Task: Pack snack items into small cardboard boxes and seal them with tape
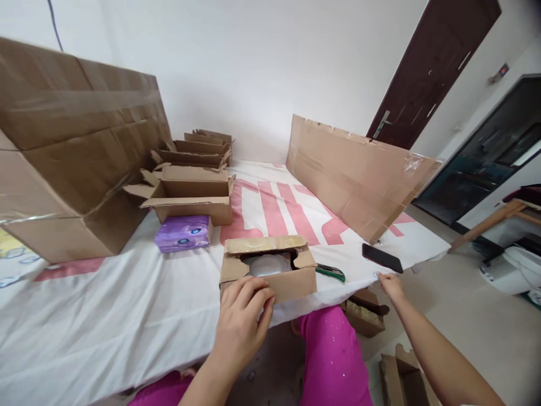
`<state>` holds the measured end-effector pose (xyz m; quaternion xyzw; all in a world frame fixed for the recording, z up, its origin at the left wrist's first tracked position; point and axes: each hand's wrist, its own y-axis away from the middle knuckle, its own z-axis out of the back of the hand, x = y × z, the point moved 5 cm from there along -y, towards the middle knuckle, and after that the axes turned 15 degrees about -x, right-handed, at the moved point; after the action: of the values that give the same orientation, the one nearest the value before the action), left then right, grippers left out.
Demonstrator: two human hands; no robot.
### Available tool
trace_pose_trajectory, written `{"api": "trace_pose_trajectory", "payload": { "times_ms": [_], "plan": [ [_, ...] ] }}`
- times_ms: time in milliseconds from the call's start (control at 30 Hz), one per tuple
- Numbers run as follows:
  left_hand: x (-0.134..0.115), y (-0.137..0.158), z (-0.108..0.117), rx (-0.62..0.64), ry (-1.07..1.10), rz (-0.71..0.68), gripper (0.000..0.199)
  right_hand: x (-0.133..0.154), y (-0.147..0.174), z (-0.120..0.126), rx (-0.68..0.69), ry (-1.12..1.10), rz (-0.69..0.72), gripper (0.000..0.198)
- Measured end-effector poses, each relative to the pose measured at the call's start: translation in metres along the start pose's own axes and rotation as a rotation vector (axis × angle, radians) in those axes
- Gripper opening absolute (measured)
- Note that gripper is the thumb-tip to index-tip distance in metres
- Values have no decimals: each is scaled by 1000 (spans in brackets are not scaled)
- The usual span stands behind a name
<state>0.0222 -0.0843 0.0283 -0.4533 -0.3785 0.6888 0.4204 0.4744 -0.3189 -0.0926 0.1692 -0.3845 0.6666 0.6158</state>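
Note:
A small cardboard box (291,285) sits near the table's front edge, its top partly open around a ragged gap. Inside shows a round, whitish thing (268,265) that I cannot identify. My left hand (246,310) lies over the box's front left side, fingers curled onto its upper edge. Just right of the box is a green-handled box cutter (331,273). At the table's front right edge, my right hand (391,286) is closed in a pinch below a black phone (382,258). What its fingertips hold, if anything, is too small to make out.
Large taped cartons (84,135) stand at the left. Several open boxes (192,208) line up behind a purple tissue pack (183,233). A cardboard sheet (346,172) leans upright at the back right. More open boxes (366,316) are below the table's edge.

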Motion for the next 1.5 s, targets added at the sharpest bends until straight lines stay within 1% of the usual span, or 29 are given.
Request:
{"api": "trace_pose_trajectory", "payload": {
  "times_ms": [67, 133, 200, 267, 333, 400, 433, 500, 533, 600, 667, 733, 767, 833, 900, 933, 1000, 1067, 1100, 1133, 1167, 1267, 1300, 1333, 1400, 1467, 1500],
  "plan": [
    [3, 1, 2, -27, -53, 11, 12, 14, -3, 9, -70, 19, 89, 23],
    [9, 1, 4, -38, -137, 33, 18, 35, -2, 17, -134, 1, 199, 17],
    [15, 3, 3, 2, -209, 75, 24, 59, 4, 18, -147, -55, 312, 21],
    [20, 4, 3, 60, -243, 118, 25, 87, 18, 12, -96, -137, 413, 28],
    [22, 4, 3, 89, -247, 139, 22, 118, 42, 6, -17, -223, 498, 34],
    [20, 4, 4, 106, -235, 132, 19, 155, 77, 7, 69, -320, 598, 35],
    [20, 3, 4, 114, -231, 132, 18, 174, 99, 12, 110, -372, 660, 33],
    [19, 2, 4, 115, -229, 142, 18, 218, 150, 28, 255, -557, 878, 26],
    [20, 2, 5, 101, -235, 152, 18, 238, 177, 37, 353, -628, 997, 25],
    [22, 2, 6, 47, -265, 177, 18, 273, 225, 48, 610, -657, 1206, 34],
    [25, 4, 6, 7, -287, 207, 18, 298, 258, 46, 824, -565, 1307, 43],
    [29, 7, 5, 4, -281, 244, 18, 313, 276, 33, 987, -358, 1334, 50],
    [31, 9, 4, 9, -269, 260, 19, 317, 280, 25, 1036, -238, 1330, 53],
    [32, 12, 3, 14, -252, 279, 20, 321, 282, 11, 1072, -45, 1305, 59],
    [32, 14, 3, 10, -242, 273, 21, 322, 281, 5, 1028, 53, 1298, 65],
    [31, 14, 3, 7, -237, 267, 23, 323, 280, 4, 968, 78, 1318, 68],
    [29, 14, 3, 3, -222, 263, 27, 323, 275, 4, 797, 128, 1367, 74],
    [29, 14, 4, 0, -201, 287, 35, 324, 262, 1, 616, 173, 1381, 80],
    [29, 14, 5, -3, -188, 312, 42, 324, 253, -3, 566, 185, 1371, 84],
    [31, 14, 5, -5, -173, 347, 50, 323, 243, -9, 561, 192, 1358, 86],
    [33, 14, 6, -6, -157, 390, 58, 322, 233, -16, 594, 191, 1349, 88],
    [43, 17, 8, -20, -105, 552, 77, 317, 211, -39, 806, 141, 1342, 82],
    [47, 18, 8, -28, -86, 608, 81, 316, 206, -44, 851, 117, 1338, 79],
    [51, 20, 9, -42, -69, 661, 84, 315, 203, -46, 854, 93, 1336, 77],
    [58, 21, 12, -72, -32, 739, 81, 316, 200, -44, 752, 20, 1352, 73],
    [62, 20, 12, -64, 3, 756, 64, 321, 204, -33, 629, -94, 1393, 59],
    [61, 19, 11, -42, 13, 735, 51, 323, 208, -28, 612, -145, 1416, 50]
  ]
}}
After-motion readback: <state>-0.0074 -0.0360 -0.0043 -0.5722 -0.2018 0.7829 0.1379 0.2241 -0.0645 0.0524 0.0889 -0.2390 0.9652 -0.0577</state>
